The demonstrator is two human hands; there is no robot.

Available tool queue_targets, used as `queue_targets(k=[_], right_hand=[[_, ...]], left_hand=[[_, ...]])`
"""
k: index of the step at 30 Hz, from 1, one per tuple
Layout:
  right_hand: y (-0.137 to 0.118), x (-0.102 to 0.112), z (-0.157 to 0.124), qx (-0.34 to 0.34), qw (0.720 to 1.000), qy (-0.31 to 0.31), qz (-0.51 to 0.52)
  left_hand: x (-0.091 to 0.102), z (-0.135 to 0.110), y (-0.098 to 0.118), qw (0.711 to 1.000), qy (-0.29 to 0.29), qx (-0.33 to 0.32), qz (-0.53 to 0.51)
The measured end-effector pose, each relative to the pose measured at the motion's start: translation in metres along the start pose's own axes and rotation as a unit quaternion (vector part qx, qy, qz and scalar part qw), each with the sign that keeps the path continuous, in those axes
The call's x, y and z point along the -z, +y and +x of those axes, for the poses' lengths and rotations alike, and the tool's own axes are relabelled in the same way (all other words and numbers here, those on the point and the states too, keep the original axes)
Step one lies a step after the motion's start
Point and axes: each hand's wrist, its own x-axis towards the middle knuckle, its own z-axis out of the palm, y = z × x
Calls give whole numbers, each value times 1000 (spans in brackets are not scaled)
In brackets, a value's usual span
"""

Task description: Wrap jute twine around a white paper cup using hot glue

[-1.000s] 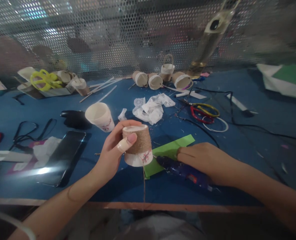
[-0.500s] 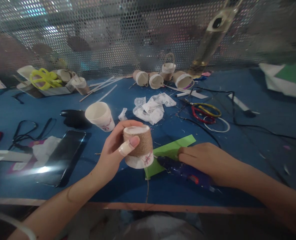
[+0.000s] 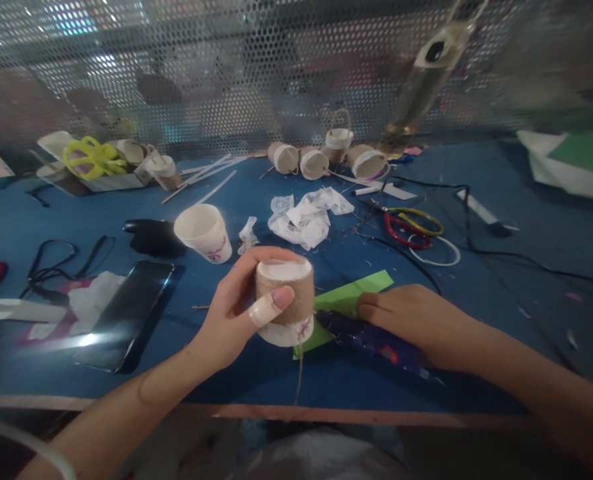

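Note:
My left hand (image 3: 243, 307) is wrapped round a paper cup (image 3: 301, 291), held with its base end up. Brown twine covers most of the cup, leaving a white printed band showing at the lower rim. A loose tail of twine (image 3: 299, 383) hangs from it toward the table edge. On the right, my right hand (image 3: 411, 320) grips a dark blue glue gun (image 3: 389, 350), its nozzle pointing at the cup's lower side. Whether the tip touches the cup I cannot tell. Beneath them lies a green paper strip (image 3: 361, 290).
A white paper cup (image 3: 205, 233) stands behind my left hand, near crumpled lace (image 3: 309, 217). Several twine-wrapped cups (image 3: 314, 163) are at the back. To the left lies a phone (image 3: 131, 313); scissors (image 3: 411, 227) and a black cable (image 3: 469, 220) lie right.
My left hand has brought the cup slightly right and nearer to me, tipping it so more of its base shows. The glue gun has stayed almost in place.

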Motion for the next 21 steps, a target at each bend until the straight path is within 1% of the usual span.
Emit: queue_targets(k=[5,15,21], right_hand=[[-1,4,1,-6,1000,-12,4],[-1,0,4,4,1000,26,5],[-4,3,7,7,1000,27,1]], left_hand=[[1,2,-1,1000,17,13,-22],[0,7,-1,994,70,57,-64],[-5,9,2,986,107,85,-92]])
